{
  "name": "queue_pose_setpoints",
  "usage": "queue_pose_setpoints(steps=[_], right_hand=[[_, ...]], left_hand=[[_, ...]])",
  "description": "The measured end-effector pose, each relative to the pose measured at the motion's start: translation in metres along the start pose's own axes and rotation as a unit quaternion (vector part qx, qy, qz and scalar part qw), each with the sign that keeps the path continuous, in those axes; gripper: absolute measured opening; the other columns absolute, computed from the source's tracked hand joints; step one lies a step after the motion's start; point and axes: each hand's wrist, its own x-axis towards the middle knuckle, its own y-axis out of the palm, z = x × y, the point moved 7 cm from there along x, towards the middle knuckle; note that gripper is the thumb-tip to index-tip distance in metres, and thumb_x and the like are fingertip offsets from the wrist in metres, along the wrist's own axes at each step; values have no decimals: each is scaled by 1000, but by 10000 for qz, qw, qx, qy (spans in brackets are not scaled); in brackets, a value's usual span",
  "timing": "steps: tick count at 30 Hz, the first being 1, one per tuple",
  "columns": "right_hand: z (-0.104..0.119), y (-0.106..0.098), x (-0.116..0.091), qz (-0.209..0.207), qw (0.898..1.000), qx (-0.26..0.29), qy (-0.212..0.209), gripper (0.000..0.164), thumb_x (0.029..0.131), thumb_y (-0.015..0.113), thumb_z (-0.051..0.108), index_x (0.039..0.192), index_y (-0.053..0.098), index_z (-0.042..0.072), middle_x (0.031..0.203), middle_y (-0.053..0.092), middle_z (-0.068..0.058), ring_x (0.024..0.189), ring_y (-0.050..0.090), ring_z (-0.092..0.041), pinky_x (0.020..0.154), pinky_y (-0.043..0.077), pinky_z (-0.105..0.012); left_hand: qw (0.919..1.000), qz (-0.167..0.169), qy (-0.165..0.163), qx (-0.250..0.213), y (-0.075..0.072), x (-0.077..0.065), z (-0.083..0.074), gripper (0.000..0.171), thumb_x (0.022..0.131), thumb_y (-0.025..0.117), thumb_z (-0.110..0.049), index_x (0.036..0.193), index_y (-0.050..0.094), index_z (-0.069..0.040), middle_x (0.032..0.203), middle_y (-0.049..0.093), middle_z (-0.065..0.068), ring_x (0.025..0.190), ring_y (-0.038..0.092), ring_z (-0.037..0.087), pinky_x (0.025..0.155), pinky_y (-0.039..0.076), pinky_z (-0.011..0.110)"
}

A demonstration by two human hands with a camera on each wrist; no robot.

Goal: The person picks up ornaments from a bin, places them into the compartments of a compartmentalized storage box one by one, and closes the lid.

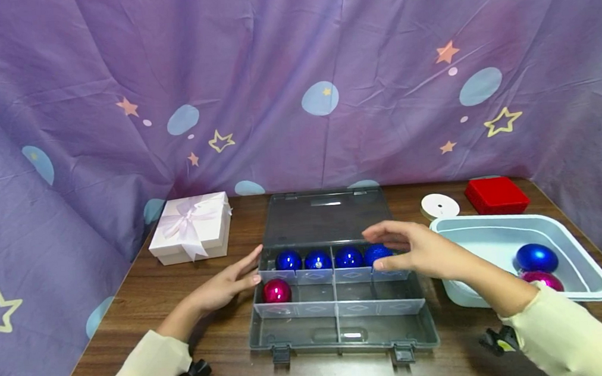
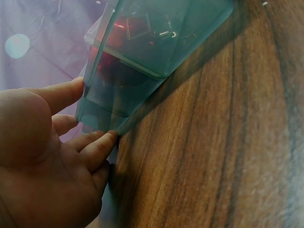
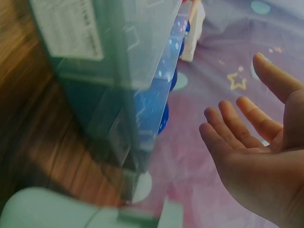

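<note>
A grey see-through divided box point(image 1: 380, 326) stands in the middle of the table with its lid point(image 1: 327, 215) laid back. Several blue baubles point(image 1: 349, 257) fill its back row, two on each side of the centre divider. One magenta bauble point(image 1: 276, 291) sits in the left compartment of the middle row. My left hand point(image 1: 223, 285) touches the box's left side wall with its fingertips, fingers extended. Above the right end of the back row, near the rightmost blue bauble point(image 1: 375, 252), hovers my right hand point(image 1: 419, 249). Its fingers are apart and hold nothing, as the right wrist view shows.
A pale blue tub point(image 1: 488, 237) at the right holds a blue bauble point(image 1: 537, 257) and a magenta one point(image 1: 544, 279). Behind it are a white spool point(image 1: 439, 206) and a red box point(image 1: 497, 196). A white gift box point(image 1: 191, 227) with a ribbon bow stands back left.
</note>
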Motion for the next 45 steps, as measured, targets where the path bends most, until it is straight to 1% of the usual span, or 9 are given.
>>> queue_pose_setpoints(steps=[7,14,18,22,25,28,31,39,45], right_hand=[[-15,-18,-21,-239,9993,-79,260,54,91,81,23,138,60,7,137,64,-18,131,58,-41,110,46,-58],[-27,-35,-41,-503,9974,-321,405,55,92,80,26,139,59,6,138,64,-16,129,61,-39,107,48,-56],[-34,-47,-56,-740,9949,-566,396,54,91,80,24,138,60,6,137,65,-14,129,61,-29,108,51,-32],[-46,-59,-70,-950,9931,-604,314,52,91,80,18,137,60,2,137,64,-17,124,59,0,100,43,-5],[-58,-70,-82,-987,9916,-693,462,54,92,80,19,139,59,1,139,62,-20,120,48,19,97,40,-1],[-71,-81,-93,-959,9890,-915,654,57,92,80,22,140,59,2,141,61,-20,118,42,25,95,39,1],[-82,-89,-103,-937,9876,-1129,566,55,90,81,19,138,61,3,137,64,-20,118,43,25,94,40,1],[-107,-97,-118,-553,9854,-1549,449,51,86,84,17,133,66,6,129,69,5,118,51,16,90,44,-4],[-116,-93,-122,-18,9916,-1266,249,50,88,81,12,133,63,0,129,67,14,119,55,11,89,43,-4]], left_hand=[[10000,12,-5,25,0,-1,0,77,109,53,-25,167,5,-13,170,9,24,153,23,45,125,14,59],[10000,23,50,63,0,-1,0,77,109,53,-24,166,4,-10,169,9,25,152,24,46,125,15,59],[9999,53,115,72,0,0,2,77,109,52,-23,166,3,-8,169,9,27,152,23,47,125,15,59],[9999,79,131,49,0,0,2,76,109,52,-23,166,3,-9,169,8,27,152,23,47,125,14,59],[9999,75,113,56,0,0,2,77,109,52,-23,166,3,-9,169,8,26,152,24,46,125,14,58],[9999,63,131,90,0,0,1,77,109,52,-23,166,3,-9,169,9,27,152,23,47,125,14,59],[9998,63,157,111,0,0,1,76,109,52,-23,166,3,-9,169,8,27,151,23,48,125,13,60],[9999,40,79,86,0,0,1,76,109,53,-24,167,4,-12,169,9,25,151,25,46,125,13,58],[9999,36,65,95,0,-1,1,77,109,53,-24,167,4,-12,169,10,26,152,23,46,125,12,59]])
